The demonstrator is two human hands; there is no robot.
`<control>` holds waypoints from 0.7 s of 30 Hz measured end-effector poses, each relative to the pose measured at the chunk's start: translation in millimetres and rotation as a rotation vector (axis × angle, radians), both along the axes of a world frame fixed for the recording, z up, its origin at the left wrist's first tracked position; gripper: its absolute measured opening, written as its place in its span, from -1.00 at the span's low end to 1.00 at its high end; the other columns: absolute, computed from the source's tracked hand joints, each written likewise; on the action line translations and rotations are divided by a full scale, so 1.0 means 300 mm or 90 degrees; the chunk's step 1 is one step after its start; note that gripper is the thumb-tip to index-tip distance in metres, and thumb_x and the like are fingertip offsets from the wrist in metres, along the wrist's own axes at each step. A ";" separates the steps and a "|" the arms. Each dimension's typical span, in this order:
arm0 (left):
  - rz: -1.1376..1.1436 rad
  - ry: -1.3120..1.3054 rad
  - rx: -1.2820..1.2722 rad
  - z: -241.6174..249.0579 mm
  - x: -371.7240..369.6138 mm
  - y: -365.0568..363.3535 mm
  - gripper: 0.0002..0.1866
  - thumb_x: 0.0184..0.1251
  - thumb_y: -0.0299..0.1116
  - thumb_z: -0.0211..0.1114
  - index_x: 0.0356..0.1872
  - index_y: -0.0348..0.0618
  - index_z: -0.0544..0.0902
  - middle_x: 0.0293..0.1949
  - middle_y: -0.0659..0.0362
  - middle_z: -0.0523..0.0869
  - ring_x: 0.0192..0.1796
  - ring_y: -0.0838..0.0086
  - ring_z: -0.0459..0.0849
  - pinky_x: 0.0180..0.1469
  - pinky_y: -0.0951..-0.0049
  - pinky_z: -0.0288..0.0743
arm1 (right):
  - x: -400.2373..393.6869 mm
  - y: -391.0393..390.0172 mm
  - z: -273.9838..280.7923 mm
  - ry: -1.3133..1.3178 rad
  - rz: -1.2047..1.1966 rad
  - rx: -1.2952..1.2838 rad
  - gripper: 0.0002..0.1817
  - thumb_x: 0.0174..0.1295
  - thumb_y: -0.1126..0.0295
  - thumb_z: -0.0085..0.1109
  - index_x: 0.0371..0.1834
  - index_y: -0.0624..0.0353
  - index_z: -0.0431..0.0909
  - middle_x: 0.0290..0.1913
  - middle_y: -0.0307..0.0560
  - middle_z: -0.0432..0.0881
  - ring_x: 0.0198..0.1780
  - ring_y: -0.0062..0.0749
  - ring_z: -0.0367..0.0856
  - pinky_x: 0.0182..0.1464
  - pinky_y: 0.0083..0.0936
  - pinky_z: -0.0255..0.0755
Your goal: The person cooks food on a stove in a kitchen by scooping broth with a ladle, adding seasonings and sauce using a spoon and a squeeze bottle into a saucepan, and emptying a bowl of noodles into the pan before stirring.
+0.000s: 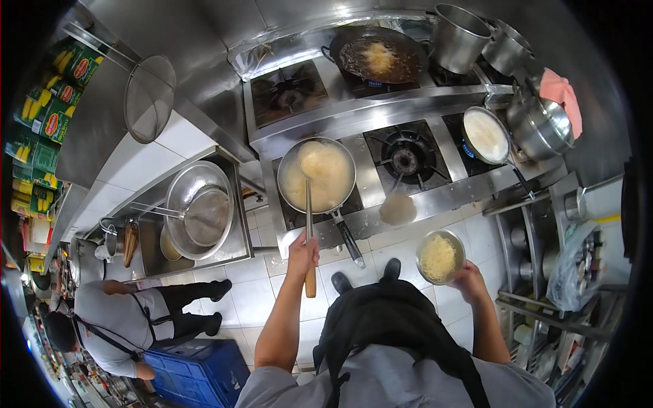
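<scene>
My left hand point(303, 255) is closed round the handle of a ladle point(309, 224), whose bowl rests in the pale, cloudy liquid of a pan point(317, 175) on the front left burner. That pan's black handle point(347, 239) points toward me, just right of my left hand. Out to the right, my right hand point(468, 282) grips the rim of a metal bowl point(441, 257) with pale yellow noodles point(438, 261) in it. The bowl is held above the floor, in front of the stove edge.
A wok point(375, 56) with something frying in dark oil sits over a flame behind. Another pan point(486, 135) with white liquid stands front right, its handle sticking out. The sink point(245, 231) is left; a co-worker point(112, 316) stands by a blue crate point(197, 370).
</scene>
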State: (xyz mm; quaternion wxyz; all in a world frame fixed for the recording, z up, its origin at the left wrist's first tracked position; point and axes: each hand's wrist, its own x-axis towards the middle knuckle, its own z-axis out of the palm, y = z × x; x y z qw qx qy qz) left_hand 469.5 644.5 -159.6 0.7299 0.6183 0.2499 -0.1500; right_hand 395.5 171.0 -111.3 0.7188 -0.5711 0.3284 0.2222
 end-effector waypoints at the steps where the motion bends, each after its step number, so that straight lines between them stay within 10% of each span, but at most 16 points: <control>1: 0.033 0.018 -0.057 0.035 -0.004 -0.029 -0.77 0.45 -0.34 0.16 0.05 -0.13 0.54 -0.58 0.29 0.48 -0.68 0.63 0.39 -0.65 0.59 0.31 | -0.002 -0.003 -0.001 0.000 -0.013 0.005 -0.68 0.03 0.59 0.10 -0.08 0.19 0.51 -0.22 -0.12 0.65 -0.23 -0.35 0.68 -0.15 -0.33 0.66; 12: 0.092 0.119 -0.288 0.140 -0.165 0.023 -0.85 0.45 -0.34 0.18 -0.04 -0.07 0.52 -0.52 0.27 0.49 -0.68 0.64 0.37 -0.66 0.57 0.29 | -0.004 -0.037 -0.040 0.002 -0.034 0.022 -0.72 0.06 0.61 0.11 -0.11 0.17 0.52 -0.26 -0.16 0.62 -0.27 -0.40 0.66 -0.20 -0.41 0.67; 18: -0.040 0.040 0.170 0.232 -0.236 0.115 -0.54 0.43 -0.36 0.18 0.32 -0.19 0.43 -0.54 0.25 0.48 -0.68 0.63 0.40 -0.68 0.56 0.27 | 0.017 -0.050 -0.074 -0.006 -0.022 0.030 -0.72 0.09 0.61 0.12 -0.09 0.19 0.52 -0.24 -0.13 0.63 -0.24 -0.40 0.67 -0.21 -0.42 0.66; 21: -0.105 -0.085 0.483 0.180 -0.203 0.182 -0.42 0.35 -0.42 0.24 0.39 -0.24 0.37 -0.41 0.03 0.69 -0.53 0.30 0.62 -0.43 0.35 0.55 | 0.059 0.014 0.002 -0.016 -0.008 0.054 -0.71 0.08 0.61 0.13 -0.09 0.20 0.52 -0.22 -0.13 0.64 -0.22 -0.40 0.67 -0.19 -0.42 0.65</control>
